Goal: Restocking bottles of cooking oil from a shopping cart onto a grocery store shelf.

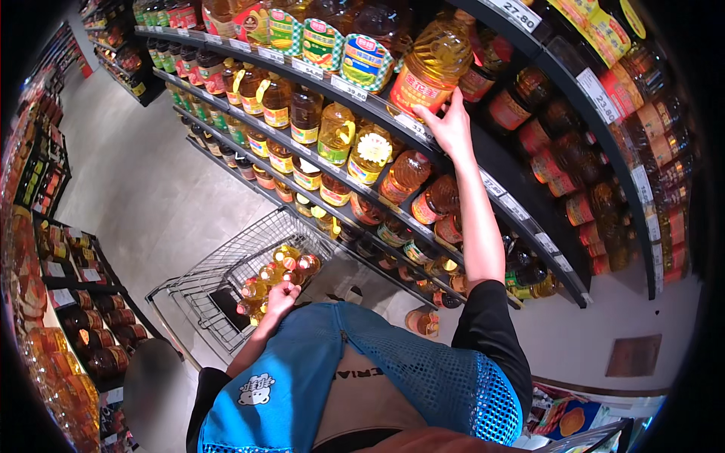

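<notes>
My right hand [450, 122] grips the lower part of a large clear bottle of golden cooking oil [433, 65] with a red label, at the front edge of a dark metal shelf [374, 105]. To its left stand oil bottles with green-checked labels [365, 62]. My left hand [283, 297] is at the near side of a wire shopping cart [192, 272], above several oil bottles [286, 263] with red and yellow caps. Its fingers are curled; whether they hold a bottle cannot be told.
Lower shelves carry rows of oil bottles [334, 133]. More bottles [566, 153] fill the shelves at the right. A display rack [85, 277] lines the aisle's left side. One bottle [422, 323] stands low by the shelf end. Grey floor [130, 147] runs beyond the cart.
</notes>
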Tool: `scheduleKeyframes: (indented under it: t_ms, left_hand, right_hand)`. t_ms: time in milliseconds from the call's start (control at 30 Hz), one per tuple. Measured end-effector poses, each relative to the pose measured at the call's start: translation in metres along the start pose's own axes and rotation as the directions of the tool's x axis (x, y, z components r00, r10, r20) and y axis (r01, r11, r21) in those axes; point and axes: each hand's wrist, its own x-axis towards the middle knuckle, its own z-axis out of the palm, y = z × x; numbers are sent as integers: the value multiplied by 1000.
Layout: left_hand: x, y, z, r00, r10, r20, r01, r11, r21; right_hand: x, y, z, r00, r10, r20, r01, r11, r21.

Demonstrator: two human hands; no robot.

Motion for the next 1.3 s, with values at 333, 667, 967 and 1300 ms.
scheduleKeyframes:
  t_ms: [333,667,967,1300]
  left_hand:
    - [-1,-4,-3,1000,-13,-23,12,999,-31]
    - [-5,-67,-40,985,-58,-164,101,958,269]
    - [12,-126,-128,923,-341,-179,386,817,429]
    - [159,-50,-64,925,-378,-37,290,640,712]
  right_hand:
    - [-6,1,12,998,-3,-62,-2,998,-69]
    - [-122,-34,71,895,-387,-220,385,921,-52]
    - [-407,82,200,608,276,744,-253,956,-148]
    - [-604,190,62,162,877,452,-884,332,-328]
